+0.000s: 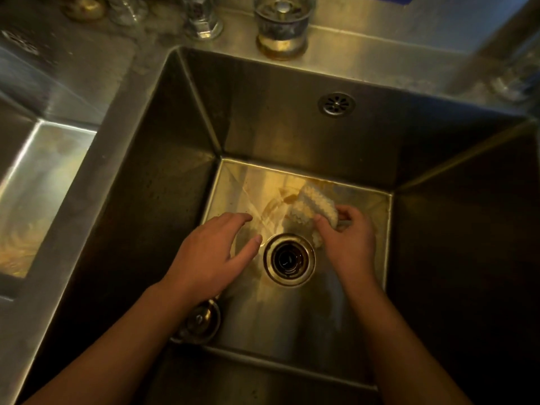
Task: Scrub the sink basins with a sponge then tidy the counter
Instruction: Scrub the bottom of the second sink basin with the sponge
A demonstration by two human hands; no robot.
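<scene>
Both my hands reach down into a deep steel sink basin (163,176). My right hand (349,239) grips a pale knitted scrubbing sponge (306,204) that lies against the basin floor behind the round drain (289,259). My left hand (211,252) hovers left of the drain with its fingers spread and relaxed, holding nothing. A second basin (35,182) lies to the left.
A round metal drain stopper (201,320) lies on the basin floor under my left forearm. An overflow grille (336,103) sits in the back wall. On the rear ledge stand a tap base (203,19) and a glass-and-metal fitting (282,27).
</scene>
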